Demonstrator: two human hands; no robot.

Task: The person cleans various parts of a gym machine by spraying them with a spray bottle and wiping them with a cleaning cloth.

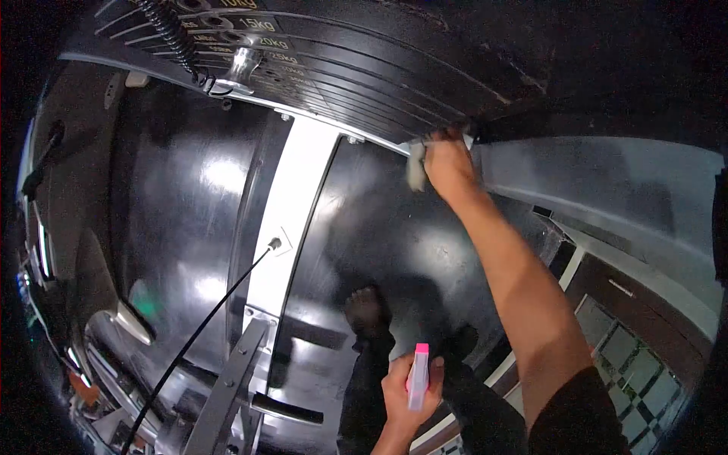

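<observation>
My left hand (400, 388), low in the middle of the view, is closed around a spray bottle (417, 383) with a pink tip and a pale, whitish top. My right hand (449, 161) reaches up and is closed on a light-coloured cloth (416, 168), part of which hangs below the fingers. That cloth is at the lower edge of a black weight stack (356, 76) marked with kilogram figures; the fingertips are partly hidden there. A metal selector pin (241, 67) with a coiled black cord sticks out of the stack.
Behind my hands stands a glossy black panel (425, 250) with a white upright strip (292, 174). A black cable (205, 326) runs from the strip to the lower left. A grey metal arm (227, 387) stands at the bottom. Patterned floor (637, 379) shows at right.
</observation>
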